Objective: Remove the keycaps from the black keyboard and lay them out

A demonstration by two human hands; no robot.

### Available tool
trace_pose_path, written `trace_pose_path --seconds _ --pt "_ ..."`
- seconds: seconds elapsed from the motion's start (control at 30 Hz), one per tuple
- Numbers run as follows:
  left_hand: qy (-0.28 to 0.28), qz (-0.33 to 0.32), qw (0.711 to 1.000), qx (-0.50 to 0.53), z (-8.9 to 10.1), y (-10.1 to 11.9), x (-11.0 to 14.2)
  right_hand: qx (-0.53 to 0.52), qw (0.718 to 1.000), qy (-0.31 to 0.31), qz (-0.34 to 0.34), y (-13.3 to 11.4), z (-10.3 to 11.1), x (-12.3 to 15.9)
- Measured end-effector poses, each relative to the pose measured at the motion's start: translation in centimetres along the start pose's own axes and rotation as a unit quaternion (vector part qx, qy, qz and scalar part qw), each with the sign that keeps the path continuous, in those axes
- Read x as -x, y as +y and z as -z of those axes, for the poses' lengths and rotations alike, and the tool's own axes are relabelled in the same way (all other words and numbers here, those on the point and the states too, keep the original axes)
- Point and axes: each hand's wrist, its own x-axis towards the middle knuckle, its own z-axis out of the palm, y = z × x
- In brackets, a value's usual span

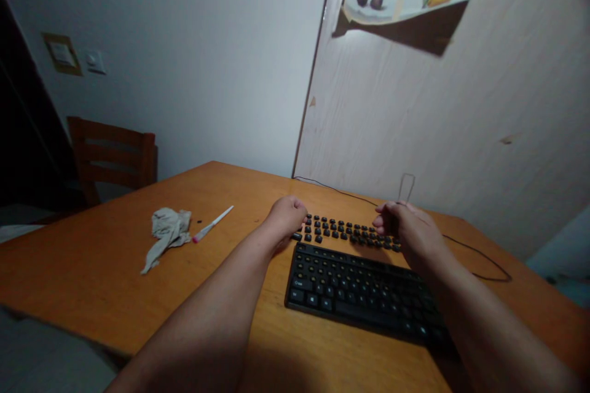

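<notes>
A black keyboard lies on the wooden table in front of me. Its near rows carry keycaps, while many upper positions show bare key stems. Behind it, loose black keycaps stand in rows on the tabletop. My left hand is at the left end of these rows, fingers curled closed; whatever they may hold is hidden. Above the right end of the rows is my right hand, closed around a thin bent wire loop that sticks up past the fingers. My right forearm covers the keyboard's right part.
A crumpled grey cloth lies on the left of the table, near a white stick with a pink end and a small black piece. A black cable curves along the right. A wooden chair stands behind left.
</notes>
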Motion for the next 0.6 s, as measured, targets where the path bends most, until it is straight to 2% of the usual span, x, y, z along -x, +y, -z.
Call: trace_pose_path --seconds 0.17,0.37,0.47,0.6 --pt "-0.038 -0.016 0.998 -0.056 0.1 0.5 0.5 -0.004 1.0 -0.006 -0.027 -0.3 1.1 0.7" --pt "-0.111 -0.023 0.988 -0.103 -0.2 0.7 0.9 0.124 0.991 -0.033 0.047 -1.5 -0.1 2.3" --pt "-0.137 -0.036 0.983 -0.12 -0.4 0.4 1.0 0.104 0.988 -0.103 0.053 -1.7 -1.2 3.2" --pt "-0.154 -0.055 0.977 -0.138 -0.4 0.6 1.2 -0.008 0.977 -0.212 0.009 -1.2 -2.1 4.5"
